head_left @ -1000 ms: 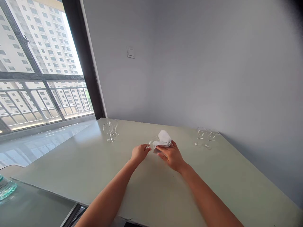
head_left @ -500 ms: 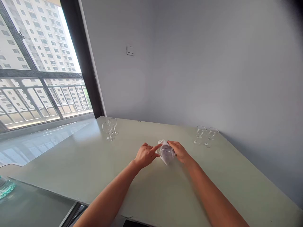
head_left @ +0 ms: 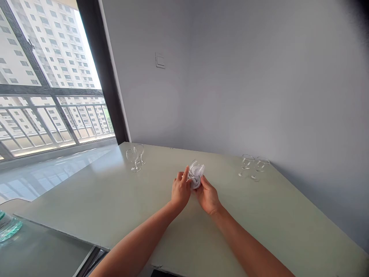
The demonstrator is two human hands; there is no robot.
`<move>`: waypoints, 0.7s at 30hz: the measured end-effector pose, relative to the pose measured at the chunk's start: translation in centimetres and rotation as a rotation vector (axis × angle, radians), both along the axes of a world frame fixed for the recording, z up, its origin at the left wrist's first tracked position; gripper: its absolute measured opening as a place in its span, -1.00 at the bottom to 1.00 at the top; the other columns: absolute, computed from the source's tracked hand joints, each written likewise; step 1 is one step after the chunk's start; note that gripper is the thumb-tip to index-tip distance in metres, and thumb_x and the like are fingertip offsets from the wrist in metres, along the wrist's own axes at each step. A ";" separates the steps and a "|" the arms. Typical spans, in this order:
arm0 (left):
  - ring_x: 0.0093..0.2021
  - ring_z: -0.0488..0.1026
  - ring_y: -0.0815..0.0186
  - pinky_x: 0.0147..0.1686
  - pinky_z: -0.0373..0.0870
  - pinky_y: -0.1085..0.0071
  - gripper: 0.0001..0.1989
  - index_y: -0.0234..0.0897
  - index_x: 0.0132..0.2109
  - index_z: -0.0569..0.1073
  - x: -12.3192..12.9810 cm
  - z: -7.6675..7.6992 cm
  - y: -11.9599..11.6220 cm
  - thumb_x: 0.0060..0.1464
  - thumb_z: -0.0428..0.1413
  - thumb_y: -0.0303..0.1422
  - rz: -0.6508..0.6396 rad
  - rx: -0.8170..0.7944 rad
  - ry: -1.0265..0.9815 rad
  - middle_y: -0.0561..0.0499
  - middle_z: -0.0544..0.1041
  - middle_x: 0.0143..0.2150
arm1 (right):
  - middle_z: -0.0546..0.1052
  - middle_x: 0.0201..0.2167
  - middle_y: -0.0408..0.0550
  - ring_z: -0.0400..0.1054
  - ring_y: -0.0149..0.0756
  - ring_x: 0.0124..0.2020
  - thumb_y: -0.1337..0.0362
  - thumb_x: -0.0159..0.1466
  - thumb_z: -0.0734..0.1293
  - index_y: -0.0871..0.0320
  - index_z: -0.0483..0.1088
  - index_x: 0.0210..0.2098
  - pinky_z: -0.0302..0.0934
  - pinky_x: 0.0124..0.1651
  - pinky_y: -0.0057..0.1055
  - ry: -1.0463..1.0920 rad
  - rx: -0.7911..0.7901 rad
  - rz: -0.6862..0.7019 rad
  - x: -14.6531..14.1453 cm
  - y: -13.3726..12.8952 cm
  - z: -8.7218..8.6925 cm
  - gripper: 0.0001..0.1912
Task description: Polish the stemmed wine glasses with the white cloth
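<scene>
Over the middle of the table, a clear wine glass (head_left: 193, 177) is held tilted, its rim facing up and away. A crumpled white cloth (head_left: 197, 171) shows in and against its bowl. My left hand (head_left: 181, 189) grips the glass from the left, index finger raised along the side and thumb near the base of the bowl. From the right and below, my right hand (head_left: 208, 195) is closed around the bowl, its thumb by the rim. The stem and some fingertips are hidden, and how much cloth lies under the right fingers cannot be made out.
Two stemmed glasses (head_left: 133, 155) stand at the table's far left, and two more (head_left: 247, 161) at the far right near the wall. A greenish glass vessel (head_left: 10, 227) sits on a lower surface at left. The pale tabletop (head_left: 95, 204) ends close to me.
The glass has turned from lying sideways to rim up. My right hand has shifted from its far side to underneath, and my left hand has moved slightly right. The view has shifted slightly.
</scene>
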State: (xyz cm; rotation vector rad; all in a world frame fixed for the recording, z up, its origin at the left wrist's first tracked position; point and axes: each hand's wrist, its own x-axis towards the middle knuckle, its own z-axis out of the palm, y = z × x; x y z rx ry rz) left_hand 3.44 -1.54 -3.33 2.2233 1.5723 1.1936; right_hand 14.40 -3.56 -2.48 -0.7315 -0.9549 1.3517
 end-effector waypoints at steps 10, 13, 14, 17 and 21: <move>0.21 -0.03 0.17 0.12 -0.03 0.11 -0.47 -0.09 0.16 0.15 1.3 0.0 -1.1 0.04 -0.11 -0.54 -0.102 0.001 -0.140 -0.04 0.05 0.23 | 0.45 -0.20 -0.07 0.31 -0.27 -0.23 0.02 0.11 0.28 0.05 0.31 -0.12 0.20 -0.27 -0.38 -0.050 -0.043 0.111 0.1 0.3 -1.6 -0.61; 0.16 0.11 0.19 0.10 0.06 0.19 -0.40 -0.11 0.18 0.11 0.7 0.2 -0.6 -0.03 0.01 -0.48 -0.353 -0.308 -0.366 -0.02 0.19 0.17 | 0.46 -0.35 -0.07 0.32 -0.29 -0.36 -0.01 0.05 0.31 0.11 0.35 -0.24 0.19 -0.34 -0.40 -0.064 -0.105 0.132 1.1 0.6 -1.5 -0.62; 0.11 0.18 0.19 0.07 0.13 0.22 -0.38 -0.14 0.19 0.09 0.4 0.3 -0.4 -0.04 0.05 -0.43 -0.437 -0.438 -0.492 -0.04 0.24 0.15 | 0.45 -0.37 -0.07 0.31 -0.29 -0.37 -0.01 0.05 0.31 0.13 0.36 -0.26 0.18 -0.34 -0.40 -0.064 -0.116 0.161 1.5 0.7 -1.4 -0.62; -0.01 0.33 0.20 -0.03 0.25 0.27 -0.39 -0.26 0.17 0.11 -0.5 0.9 0.1 -0.03 0.09 -0.27 -0.619 -0.735 -0.881 -0.15 0.34 0.05 | 0.42 -0.44 -0.08 0.28 -0.34 -0.44 -0.01 0.05 0.31 0.17 0.39 -0.34 0.16 -0.38 -0.42 -0.082 -0.136 0.291 2.3 0.6 -1.3 -0.64; -0.15 0.42 0.21 -0.13 0.31 0.27 -0.41 -0.30 0.06 0.20 -1.1 1.5 0.3 -0.11 0.18 -0.25 -0.709 -0.902 -1.126 -0.21 0.43 -0.07 | 0.37 -0.54 -0.13 0.23 -0.40 -0.52 0.00 0.04 0.33 0.20 0.37 -0.46 0.10 -0.45 -0.44 -0.133 -0.165 0.409 2.2 0.3 -1.3 -0.65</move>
